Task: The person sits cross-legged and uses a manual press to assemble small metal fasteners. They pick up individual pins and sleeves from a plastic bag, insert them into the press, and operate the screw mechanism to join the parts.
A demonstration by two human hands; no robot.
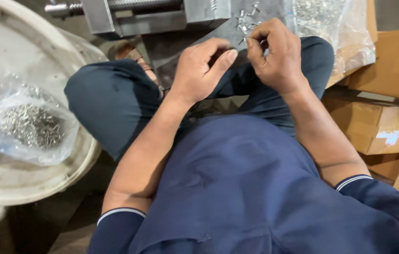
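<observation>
I sit cross-legged in dark blue clothes. My left hand (202, 68) is curled in front of me, thumb and fingers pinched together; what it holds is too small to make out. My right hand (277, 54) is beside it, fingertips pinched on a small metal piece. Just beyond the fingers lies a scatter of small shiny metal parts (247, 19) on a dark sheet. A grey metal vise-like machine (138, 14) with a threaded rod stands at the top.
A clear plastic bag of small metal parts (27, 124) lies in a large white round tub (84, 160) at left. Another clear bag of metal parts (333, 23) sits upper right. Cardboard boxes (387, 94) are stacked along the right.
</observation>
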